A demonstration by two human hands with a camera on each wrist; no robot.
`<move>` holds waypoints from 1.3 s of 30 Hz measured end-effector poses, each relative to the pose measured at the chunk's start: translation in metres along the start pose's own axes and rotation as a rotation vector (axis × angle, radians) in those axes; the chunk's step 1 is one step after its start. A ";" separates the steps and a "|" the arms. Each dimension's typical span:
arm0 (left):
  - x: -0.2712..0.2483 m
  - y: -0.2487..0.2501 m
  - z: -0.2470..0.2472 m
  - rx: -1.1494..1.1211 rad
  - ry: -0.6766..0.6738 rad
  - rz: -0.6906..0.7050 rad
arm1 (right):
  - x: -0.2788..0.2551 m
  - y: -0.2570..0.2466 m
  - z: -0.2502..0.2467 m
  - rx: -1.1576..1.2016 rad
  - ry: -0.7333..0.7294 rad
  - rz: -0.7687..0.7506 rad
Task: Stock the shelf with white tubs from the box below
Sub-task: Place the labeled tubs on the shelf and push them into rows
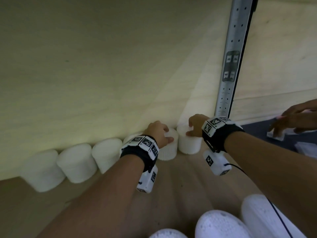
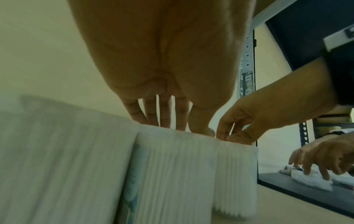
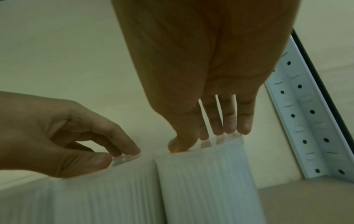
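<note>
Several white ribbed tubs (image 1: pixel 76 164) stand in a row on the wooden shelf (image 1: pixel 180 179) against its back panel. My left hand (image 1: pixel 167 135) grips one tub (image 1: pixel 169 150) by its top, fingers over the lid and thumb on the front. That hand (image 2: pixel 178 128) and tub (image 2: pixel 172 174) fill the left wrist view. My right hand (image 1: pixel 189 129) holds the end tub (image 1: pixel 188 145) at the row's right, by its top edge. The right wrist view shows the right hand (image 3: pixel 206 141) on its tub (image 3: pixel 206 181), touching the left one (image 3: pixel 105 197).
A perforated metal upright (image 1: pixel 229 66) stands just right of the end tub. Beyond it, another person's hand (image 1: pixel 295 117) reaches over packets on a dark shelf. More white tubs (image 1: pixel 221 224) show at the bottom right, under my right arm.
</note>
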State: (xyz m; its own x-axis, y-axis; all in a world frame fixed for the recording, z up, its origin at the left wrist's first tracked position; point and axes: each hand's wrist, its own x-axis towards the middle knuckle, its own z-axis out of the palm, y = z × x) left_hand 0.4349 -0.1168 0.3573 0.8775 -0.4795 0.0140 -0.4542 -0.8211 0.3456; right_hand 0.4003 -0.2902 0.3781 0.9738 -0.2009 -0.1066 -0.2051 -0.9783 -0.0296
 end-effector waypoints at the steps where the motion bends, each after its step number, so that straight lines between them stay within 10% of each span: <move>1: 0.000 0.000 0.000 -0.005 -0.001 -0.003 | -0.001 0.000 0.000 0.000 0.004 -0.004; 39: 0.001 0.002 0.004 -0.048 0.027 -0.029 | -0.004 -0.007 -0.007 0.003 -0.089 -0.022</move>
State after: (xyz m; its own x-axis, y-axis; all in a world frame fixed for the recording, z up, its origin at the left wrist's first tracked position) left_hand 0.4341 -0.1205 0.3542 0.8942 -0.4468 0.0282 -0.4212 -0.8183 0.3912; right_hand 0.3985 -0.2827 0.3855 0.9654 -0.1740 -0.1942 -0.1842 -0.9822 -0.0358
